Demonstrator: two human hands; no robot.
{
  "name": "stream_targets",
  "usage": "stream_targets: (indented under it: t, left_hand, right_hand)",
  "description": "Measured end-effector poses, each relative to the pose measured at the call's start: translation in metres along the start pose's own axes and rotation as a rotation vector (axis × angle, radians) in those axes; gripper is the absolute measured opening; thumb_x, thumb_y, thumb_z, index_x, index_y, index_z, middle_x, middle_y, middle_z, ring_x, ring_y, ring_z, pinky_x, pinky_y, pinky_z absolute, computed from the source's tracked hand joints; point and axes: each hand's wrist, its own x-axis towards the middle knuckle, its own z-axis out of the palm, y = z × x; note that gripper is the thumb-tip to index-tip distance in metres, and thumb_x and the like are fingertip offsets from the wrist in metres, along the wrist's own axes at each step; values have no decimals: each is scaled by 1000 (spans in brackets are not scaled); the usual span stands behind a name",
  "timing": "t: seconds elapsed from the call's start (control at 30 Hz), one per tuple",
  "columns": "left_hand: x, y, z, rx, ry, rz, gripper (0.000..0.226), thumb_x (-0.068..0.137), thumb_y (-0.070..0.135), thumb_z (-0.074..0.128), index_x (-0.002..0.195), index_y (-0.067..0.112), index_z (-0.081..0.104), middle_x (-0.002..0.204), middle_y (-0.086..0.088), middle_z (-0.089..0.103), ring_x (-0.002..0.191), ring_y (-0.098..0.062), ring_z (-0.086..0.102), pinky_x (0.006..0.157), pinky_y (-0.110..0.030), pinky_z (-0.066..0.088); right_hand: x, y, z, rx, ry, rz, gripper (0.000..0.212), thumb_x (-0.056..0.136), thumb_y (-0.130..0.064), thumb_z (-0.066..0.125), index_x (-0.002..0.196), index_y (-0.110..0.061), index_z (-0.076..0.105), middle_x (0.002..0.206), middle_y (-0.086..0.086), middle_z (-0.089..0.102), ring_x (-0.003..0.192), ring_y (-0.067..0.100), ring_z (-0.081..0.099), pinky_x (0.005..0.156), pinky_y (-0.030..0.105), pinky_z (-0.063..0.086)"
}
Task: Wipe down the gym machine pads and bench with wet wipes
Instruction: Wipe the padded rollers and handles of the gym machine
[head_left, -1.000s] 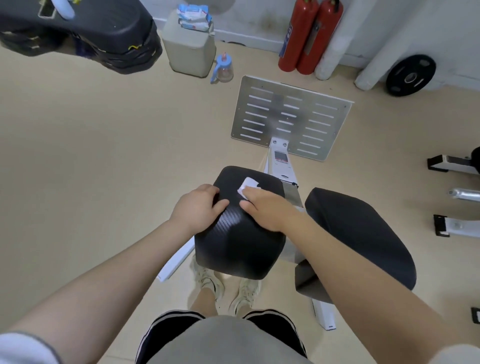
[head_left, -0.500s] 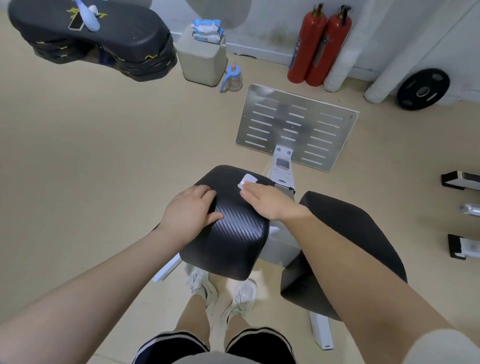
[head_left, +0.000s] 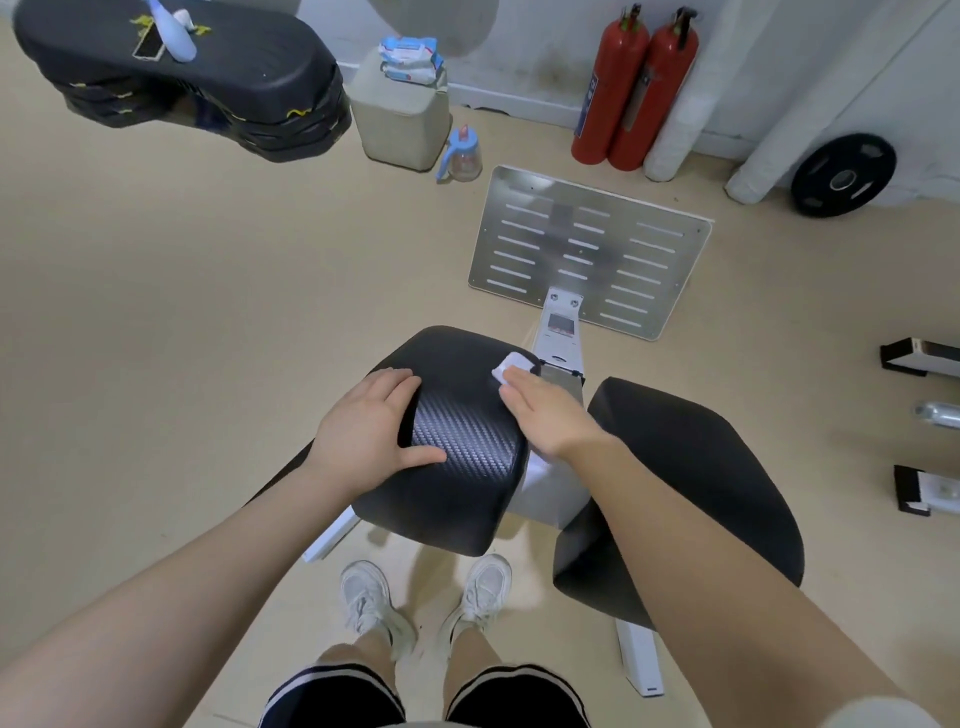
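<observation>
- Right hand (head_left: 550, 415) lies flat on the left pad (head_left: 457, 441), fingers straight and together, pressing a white wipe (head_left: 511, 364) down at the pad's far right corner; no curled grip, just a flat palm.
- Only the wipe's far edge peeks out past the fingertips.
- Left hand (head_left: 371, 436) rests on the same pad's left side, grip wide: fingers spread over the top, thumb stretched along the near part, holding nothing.
- Right pad (head_left: 701, 467) sits just beside the left pad, untouched, the right forearm crossing above it.
- Beyond the pads, a metal footplate (head_left: 592, 249) on the floor.
- Further back from the left pad, a pack of wipes (head_left: 410, 60) lies on a beige box (head_left: 400, 119).
- Two red extinguishers (head_left: 634, 93) stand at the wall, beyond the footplate.
</observation>
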Motion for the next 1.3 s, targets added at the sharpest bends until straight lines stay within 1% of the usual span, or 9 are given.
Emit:
stream_targets:
  t: [0.17,0.3,0.47,0.57,0.67,0.83,0.97,1.13,1.3]
  left_hand:
    - [3,0,-5,-78,-28,0,92,70,57,68,142,10,34,149,-5,32,139,-20,25,112,-26,16]
    - [-1,-2,-5,-95,-12,14,91,69,55,71,139,7,39,147,-10,36,138,-24,29,113,-31,19]
    - [0,-12,-5,-117,-54,57,85,78,50,66,144,10,31,152,-5,28,141,-20,22,114,-26,16]
    - [-3,-30,-12,-165,-72,66,76,86,33,63,147,11,23,155,-4,19,143,-18,17,113,-23,13]
    - [-9,-48,-15,-185,-43,-60,79,86,28,63,147,5,18,155,-10,20,143,-24,18,114,-28,15]
    - [-9,-59,-9,-421,-90,-147,49,81,23,67,126,12,50,116,-5,62,104,-26,59,87,-36,47]
    - [-14,-81,-9,-817,-170,-174,43,86,-3,49,124,16,54,109,7,65,100,-8,63,90,-23,48]
    - [-21,-99,-9,-954,-309,-127,48,89,-8,38,123,22,54,123,5,62,117,-9,56,99,-24,42]
    - [-19,-89,-14,-798,-314,-3,59,84,-9,36,132,24,46,124,-2,60,114,-16,56,70,0,39]
  right_hand:
    - [-27,-24,4,90,97,72,35,96,-11,33,118,6,54,133,22,49,125,35,46,105,35,37]
    - [-57,-52,6,110,57,92,51,95,-27,28,141,-5,33,150,7,30,140,18,23,107,11,4]
    - [-17,-39,12,51,41,174,18,93,-6,46,92,3,62,105,22,64,99,36,62,85,36,49]
    - [4,-50,7,54,77,265,32,100,-28,28,110,-6,50,115,10,56,105,27,52,77,32,36]
    - [0,-76,10,107,110,263,35,100,-27,32,125,-7,47,132,10,50,122,25,45,99,28,32]
    - [0,-115,31,36,186,235,48,96,-29,33,120,4,57,125,18,59,117,27,57,103,32,37]
    - [40,-145,45,-6,166,253,56,98,-36,26,144,-4,23,153,11,22,142,21,15,116,30,6]
    - [54,-175,67,-63,177,295,64,88,-38,20,128,0,50,134,16,52,129,27,44,109,35,30]
    - [5,-138,61,-187,411,508,46,94,-30,37,121,1,58,124,17,60,117,29,56,101,38,45]
